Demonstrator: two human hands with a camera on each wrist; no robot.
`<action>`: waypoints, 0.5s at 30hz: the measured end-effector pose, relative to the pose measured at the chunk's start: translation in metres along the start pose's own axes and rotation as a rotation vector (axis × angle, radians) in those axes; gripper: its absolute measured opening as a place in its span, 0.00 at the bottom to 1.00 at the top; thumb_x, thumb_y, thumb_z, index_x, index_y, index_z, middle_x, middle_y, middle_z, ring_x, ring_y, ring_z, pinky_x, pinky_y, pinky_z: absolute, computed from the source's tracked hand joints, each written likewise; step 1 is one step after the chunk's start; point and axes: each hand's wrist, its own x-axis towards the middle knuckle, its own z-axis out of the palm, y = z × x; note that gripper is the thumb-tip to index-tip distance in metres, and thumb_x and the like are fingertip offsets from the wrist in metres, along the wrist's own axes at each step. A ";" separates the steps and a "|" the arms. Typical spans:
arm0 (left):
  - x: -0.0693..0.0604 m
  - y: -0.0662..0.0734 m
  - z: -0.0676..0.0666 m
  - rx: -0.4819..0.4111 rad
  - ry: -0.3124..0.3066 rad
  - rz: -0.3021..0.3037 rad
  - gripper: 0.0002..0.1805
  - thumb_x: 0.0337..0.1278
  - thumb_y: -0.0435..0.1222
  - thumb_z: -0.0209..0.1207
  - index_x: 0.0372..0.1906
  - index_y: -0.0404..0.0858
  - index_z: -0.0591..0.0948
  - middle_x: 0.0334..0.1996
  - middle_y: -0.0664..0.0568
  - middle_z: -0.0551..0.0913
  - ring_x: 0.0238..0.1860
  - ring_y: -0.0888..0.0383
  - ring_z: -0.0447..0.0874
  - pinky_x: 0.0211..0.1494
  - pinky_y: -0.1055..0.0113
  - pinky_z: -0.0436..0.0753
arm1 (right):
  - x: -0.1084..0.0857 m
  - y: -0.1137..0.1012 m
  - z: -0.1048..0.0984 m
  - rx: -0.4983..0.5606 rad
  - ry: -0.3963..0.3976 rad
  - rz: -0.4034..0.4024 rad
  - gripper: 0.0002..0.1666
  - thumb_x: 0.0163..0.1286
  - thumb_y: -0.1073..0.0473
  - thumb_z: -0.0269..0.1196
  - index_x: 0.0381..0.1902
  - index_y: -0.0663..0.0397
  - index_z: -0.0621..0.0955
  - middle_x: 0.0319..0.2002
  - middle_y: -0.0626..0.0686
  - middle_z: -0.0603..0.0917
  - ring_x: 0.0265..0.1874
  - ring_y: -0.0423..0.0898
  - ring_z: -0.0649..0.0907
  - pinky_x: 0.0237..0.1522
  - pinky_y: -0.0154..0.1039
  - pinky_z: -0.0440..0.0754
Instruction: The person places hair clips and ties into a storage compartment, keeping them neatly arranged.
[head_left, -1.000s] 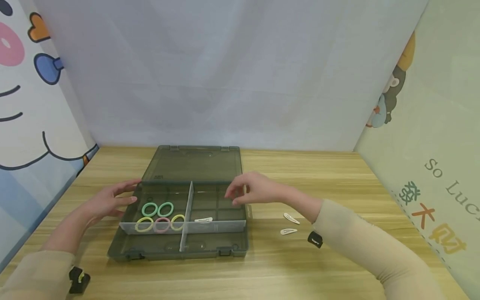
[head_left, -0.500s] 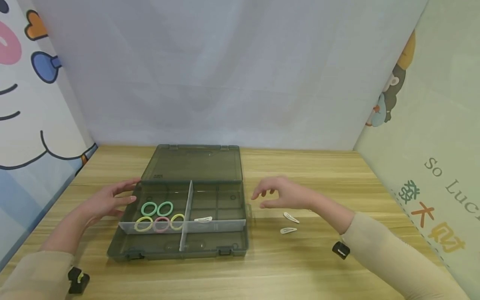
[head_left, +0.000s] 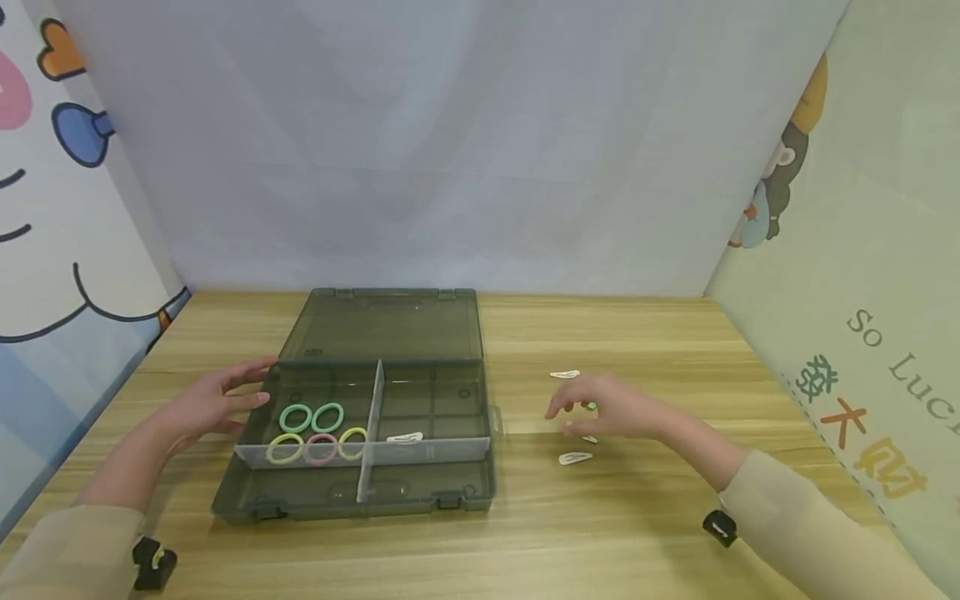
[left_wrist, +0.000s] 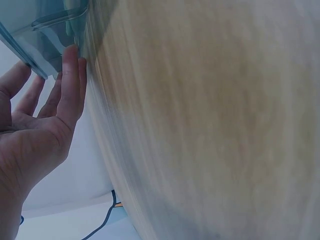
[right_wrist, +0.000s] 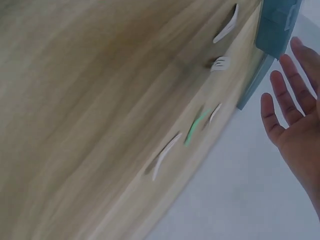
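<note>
Right hand: is hovering above the wooden table to the right of the box, its fingers spreading and bending a little, the thumb standing apart from the forefinger, and it is holding nothing.
Left hand: is resting against the box's left side near the back corner, its relaxed fingers spreading, the fingertips touching the wall.
Since a second ago: the right hand, then above the back right compartment, is now hanging over the clips; half a second ago it was just beside the box's right edge. The left hand is keeping its place. The rear clip and the green clip are now showing where the hand and forearm were covering them.
Loose clips: a rear clip is lying just behind the right hand, a front clip just in front, and a third clip is half hiding under the thumb; all are white and slim. A green clip is peeping out behind the fingers, and the right wrist view is showing a fourth white one.
Boxed clip: a white clip is lying in the back right compartment by the pale divider.
Box: is standing open, smoky and see-through, its lid lying back.
Rings: two green rings, two yellow rings and a pink ring are filling the front of the back left compartment.
</note>
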 end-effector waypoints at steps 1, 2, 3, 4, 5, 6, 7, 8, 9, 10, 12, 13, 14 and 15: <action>0.000 0.000 0.000 -0.001 0.003 -0.002 0.40 0.67 0.43 0.53 0.75 0.39 0.46 0.71 0.28 0.45 0.65 0.28 0.56 0.46 0.52 0.81 | -0.003 0.002 0.002 -0.001 0.001 -0.007 0.14 0.58 0.62 0.68 0.44 0.51 0.83 0.42 0.43 0.83 0.37 0.46 0.80 0.38 0.44 0.80; -0.001 -0.001 0.000 -0.001 0.005 -0.005 0.40 0.67 0.43 0.53 0.75 0.39 0.46 0.71 0.28 0.45 0.65 0.28 0.55 0.46 0.52 0.80 | -0.005 0.004 0.004 -0.002 0.001 -0.011 0.14 0.58 0.63 0.68 0.44 0.51 0.83 0.42 0.44 0.83 0.36 0.46 0.80 0.38 0.43 0.80; -0.001 -0.001 -0.001 0.000 0.005 -0.007 0.40 0.67 0.44 0.53 0.75 0.39 0.46 0.71 0.28 0.45 0.65 0.28 0.55 0.46 0.51 0.80 | -0.007 0.006 0.006 -0.004 0.000 -0.017 0.14 0.58 0.63 0.69 0.43 0.51 0.83 0.41 0.44 0.83 0.36 0.45 0.80 0.38 0.41 0.80; -0.001 -0.001 -0.001 0.002 0.005 -0.006 0.40 0.67 0.43 0.53 0.75 0.39 0.46 0.71 0.28 0.45 0.65 0.28 0.55 0.46 0.51 0.80 | -0.009 0.008 0.008 0.000 -0.004 -0.020 0.14 0.57 0.63 0.69 0.43 0.50 0.83 0.41 0.45 0.83 0.36 0.45 0.80 0.38 0.40 0.80; -0.002 -0.001 -0.001 0.002 0.004 -0.007 0.40 0.67 0.44 0.53 0.75 0.39 0.46 0.71 0.28 0.45 0.65 0.28 0.55 0.47 0.51 0.80 | -0.011 0.009 0.010 0.004 -0.011 -0.016 0.14 0.57 0.63 0.69 0.43 0.50 0.83 0.41 0.45 0.83 0.35 0.44 0.80 0.37 0.39 0.81; -0.002 -0.001 -0.001 0.002 0.006 -0.011 0.40 0.67 0.43 0.53 0.75 0.39 0.46 0.71 0.28 0.45 0.65 0.28 0.55 0.47 0.51 0.80 | -0.013 0.010 0.013 0.017 -0.023 -0.007 0.14 0.57 0.63 0.69 0.43 0.50 0.83 0.40 0.46 0.83 0.35 0.44 0.80 0.37 0.37 0.80; -0.002 0.000 -0.001 0.004 0.004 -0.009 0.40 0.67 0.44 0.53 0.75 0.39 0.46 0.71 0.28 0.45 0.65 0.28 0.55 0.47 0.51 0.80 | -0.015 0.011 0.015 0.025 -0.029 -0.002 0.14 0.57 0.62 0.69 0.43 0.50 0.83 0.40 0.46 0.83 0.35 0.44 0.79 0.35 0.36 0.80; -0.002 0.000 0.000 0.004 0.005 -0.011 0.40 0.67 0.44 0.53 0.75 0.40 0.46 0.71 0.28 0.45 0.65 0.28 0.55 0.47 0.51 0.80 | -0.016 0.013 0.017 0.030 -0.033 -0.004 0.14 0.57 0.62 0.69 0.42 0.50 0.83 0.39 0.46 0.83 0.34 0.43 0.79 0.34 0.34 0.80; -0.002 0.001 0.000 0.005 0.005 -0.011 0.40 0.67 0.43 0.53 0.75 0.40 0.46 0.71 0.28 0.45 0.65 0.28 0.55 0.47 0.51 0.80 | -0.018 0.014 0.020 0.038 -0.039 0.000 0.13 0.57 0.62 0.69 0.42 0.49 0.83 0.39 0.46 0.83 0.33 0.43 0.78 0.33 0.33 0.79; -0.002 0.001 0.000 0.004 0.006 -0.013 0.40 0.67 0.43 0.53 0.75 0.40 0.46 0.71 0.28 0.45 0.65 0.28 0.54 0.47 0.50 0.80 | -0.019 0.014 0.022 0.039 -0.042 -0.002 0.13 0.57 0.61 0.70 0.41 0.48 0.83 0.38 0.46 0.83 0.33 0.43 0.78 0.32 0.32 0.78; -0.002 0.002 0.000 0.006 0.006 -0.015 0.40 0.67 0.43 0.53 0.75 0.40 0.46 0.71 0.29 0.45 0.66 0.28 0.54 0.48 0.49 0.80 | -0.022 0.015 0.026 0.040 -0.040 -0.015 0.12 0.57 0.60 0.70 0.41 0.47 0.83 0.36 0.45 0.82 0.31 0.42 0.77 0.30 0.31 0.77; -0.002 0.002 0.000 0.008 0.005 -0.015 0.40 0.67 0.44 0.53 0.75 0.40 0.46 0.71 0.29 0.45 0.66 0.28 0.54 0.48 0.49 0.80 | -0.023 0.016 0.028 0.032 -0.031 -0.033 0.12 0.56 0.60 0.70 0.40 0.47 0.84 0.35 0.44 0.82 0.30 0.41 0.77 0.29 0.30 0.76; -0.003 0.002 0.000 0.007 0.006 -0.017 0.40 0.67 0.44 0.53 0.75 0.40 0.46 0.71 0.29 0.45 0.66 0.28 0.54 0.48 0.48 0.79 | -0.024 0.016 0.030 0.033 -0.027 -0.042 0.12 0.56 0.60 0.70 0.40 0.47 0.84 0.34 0.44 0.82 0.29 0.41 0.77 0.29 0.30 0.76; -0.003 0.003 0.000 0.008 0.005 -0.016 0.40 0.67 0.43 0.53 0.75 0.40 0.46 0.71 0.29 0.45 0.66 0.28 0.54 0.49 0.48 0.79 | -0.025 0.017 0.031 0.035 -0.023 -0.049 0.12 0.56 0.61 0.71 0.39 0.46 0.84 0.34 0.44 0.82 0.29 0.40 0.76 0.30 0.30 0.76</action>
